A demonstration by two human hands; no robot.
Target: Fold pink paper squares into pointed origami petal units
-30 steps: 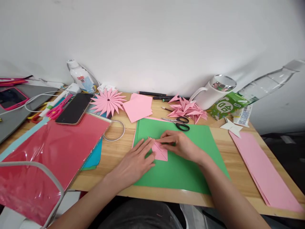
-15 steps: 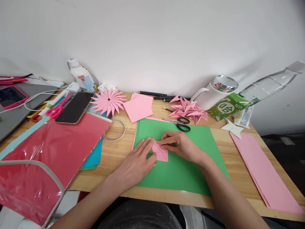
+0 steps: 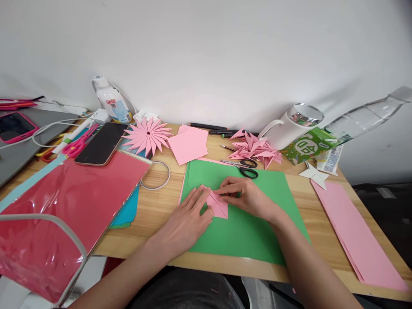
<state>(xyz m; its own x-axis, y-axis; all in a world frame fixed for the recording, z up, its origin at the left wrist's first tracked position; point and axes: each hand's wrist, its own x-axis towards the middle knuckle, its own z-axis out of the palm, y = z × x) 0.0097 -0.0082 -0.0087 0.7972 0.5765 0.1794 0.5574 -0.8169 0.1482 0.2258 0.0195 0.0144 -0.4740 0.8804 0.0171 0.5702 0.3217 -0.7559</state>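
A small folded pink paper (image 3: 219, 207) lies on a green sheet (image 3: 244, 240), with a diagonal crease showing. My left hand (image 3: 195, 214) rests on its left side, fingers stretched out and the tips pressing on the upper left edge. The left thumb is apart from those fingers, close to the paper's left edge. My right hand (image 3: 244, 195) pinches the top part of the paper between thumb and fingertips. Both sets of fingertips hide the upper edge of the fold.
Black-handled scissors (image 3: 246, 167) lie beyond my right hand. Behind are pink squares (image 3: 188, 146), a pink paper star (image 3: 148, 134) and folded pink pieces (image 3: 254, 148). A white mug (image 3: 288, 128) stands at back right, a phone (image 3: 101, 143) and red sheets (image 3: 80, 206) left, pink strips (image 3: 357, 236) right.
The view has shifted very slightly. Both hands keep nearly the same position on the pink paper, and no clear change shows in the fold.
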